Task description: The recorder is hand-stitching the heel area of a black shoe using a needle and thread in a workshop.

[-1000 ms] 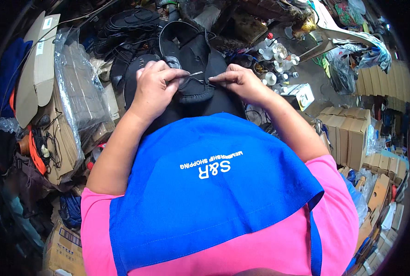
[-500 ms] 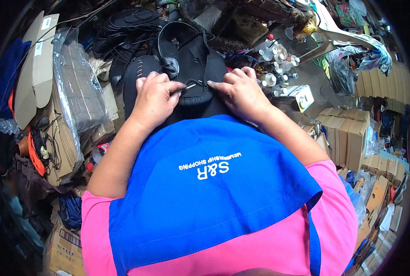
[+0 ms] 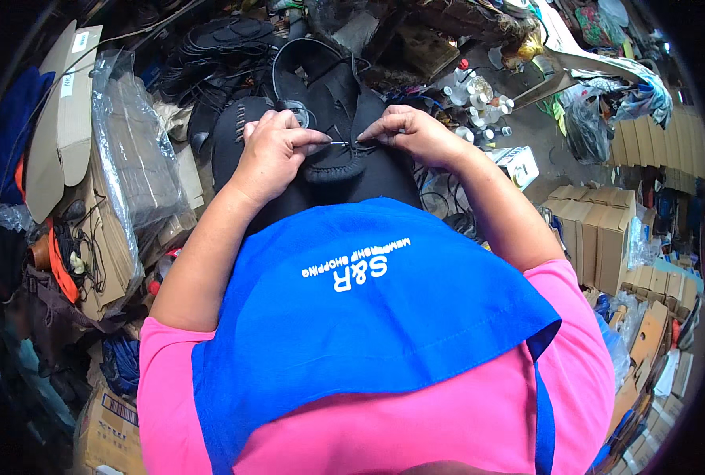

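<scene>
Left hand [image 3: 277, 152]: thumb and forefinger pinch a slim, silvery, needle-like metal tool [image 3: 338, 143], held roughly level. Right hand [image 3: 417, 136]: fingertips bunched at the tool's far end (whether they grip anything, cannot tell). Both work just above a black, fabric-looking shoe upper with a thick stitched rim [image 3: 333, 171], lying across black-trousered thighs [image 3: 388, 186]. Beyond the right hand, small white-and-clear plastic bottles [image 3: 479, 99] cluster.

White lettering [image 3: 356, 269], one large line and one small, stands upside down on the blue apron [image 3: 376, 336]. Up and left of the apron, white labels with dark print [image 3: 68, 84] mark folded cardboard [image 3: 55, 150]; below that, dark print [image 3: 119, 412] marks a carton [image 3: 107, 443].
</scene>
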